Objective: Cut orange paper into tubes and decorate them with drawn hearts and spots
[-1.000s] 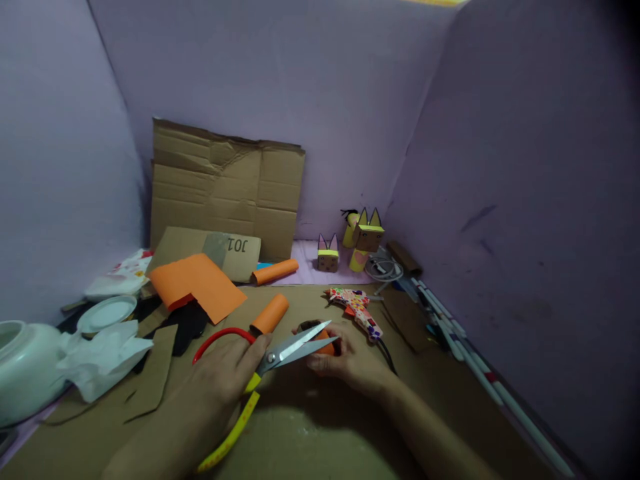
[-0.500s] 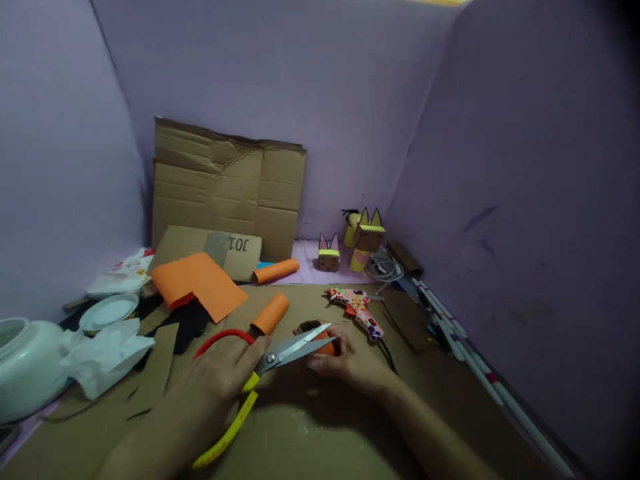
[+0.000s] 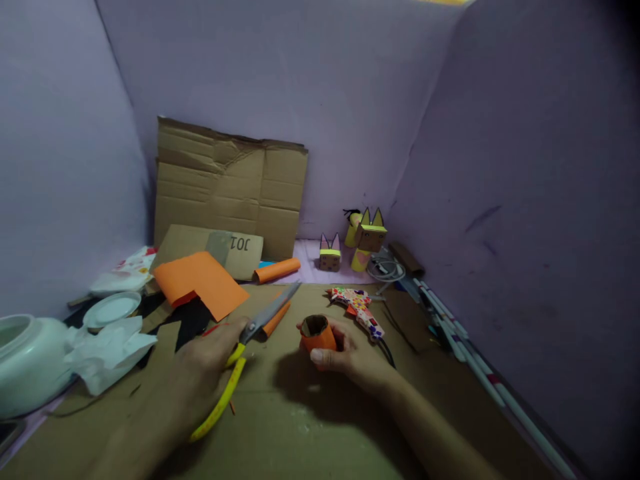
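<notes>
My left hand [image 3: 205,363] is closed on a pair of scissors [image 3: 273,312] with yellow and red handles; the blades lie together and point up and right, away from me. In my right hand [image 3: 345,353] is a short orange-covered cardboard tube [image 3: 320,337], held upright with its hollow end facing up. My thumb presses its near side. Behind the blades, partly hidden by them, an orange paper roll [image 3: 277,321] lies on the cardboard work surface [image 3: 300,433]. A flower-patterned glue gun [image 3: 357,308] rests just beyond my right hand.
Folded orange paper [image 3: 200,283], another orange roll [image 3: 277,270] and cardboard sheets [image 3: 230,190] are at the back left. Cardboard animal figures [image 3: 370,239] stand at the back. A white jar [image 3: 30,367] and crumpled tissue [image 3: 110,353] sit left; striped sticks [image 3: 480,363] run along the right.
The scissors have closed and moved left, off the tube's rim, turning to point farther upward. My right hand still holds the tube, whose opening now shows more fully.
</notes>
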Available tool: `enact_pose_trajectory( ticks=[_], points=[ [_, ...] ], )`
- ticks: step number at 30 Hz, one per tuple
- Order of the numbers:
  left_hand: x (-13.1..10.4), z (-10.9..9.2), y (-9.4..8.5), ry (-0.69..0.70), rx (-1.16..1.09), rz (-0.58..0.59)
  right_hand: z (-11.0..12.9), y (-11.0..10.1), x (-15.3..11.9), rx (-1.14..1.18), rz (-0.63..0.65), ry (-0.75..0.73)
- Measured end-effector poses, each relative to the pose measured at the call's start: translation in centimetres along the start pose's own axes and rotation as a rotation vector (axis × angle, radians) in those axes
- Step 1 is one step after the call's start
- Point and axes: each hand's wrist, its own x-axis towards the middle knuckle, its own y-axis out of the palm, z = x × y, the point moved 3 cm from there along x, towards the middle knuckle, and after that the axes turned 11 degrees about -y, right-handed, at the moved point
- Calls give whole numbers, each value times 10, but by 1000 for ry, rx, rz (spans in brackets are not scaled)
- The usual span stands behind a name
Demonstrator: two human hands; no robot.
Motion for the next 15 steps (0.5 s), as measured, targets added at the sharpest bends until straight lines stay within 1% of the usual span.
enact_pose_trajectory(
  ticks=[2,5,6,8,11,15],
  points=[
    [5,4,-3,-99,21,28,-1,-2,-1,17,-18,7],
    [11,9,-4,-250,135,118,-4,-3,-2,88,-15,1],
    [11,9,-5,-277,160,148,-5,-4,-2,117,-8,-10],
    [12,8,-5,-304,166,183,-7,-4,-2,171,8,-34],
    [12,6,-4,-318,152,194,-10,-4,-2,219,18,-43],
    [12,8,0,-324,173,218,-8,-3,-1,197,44,-42]
  ],
)
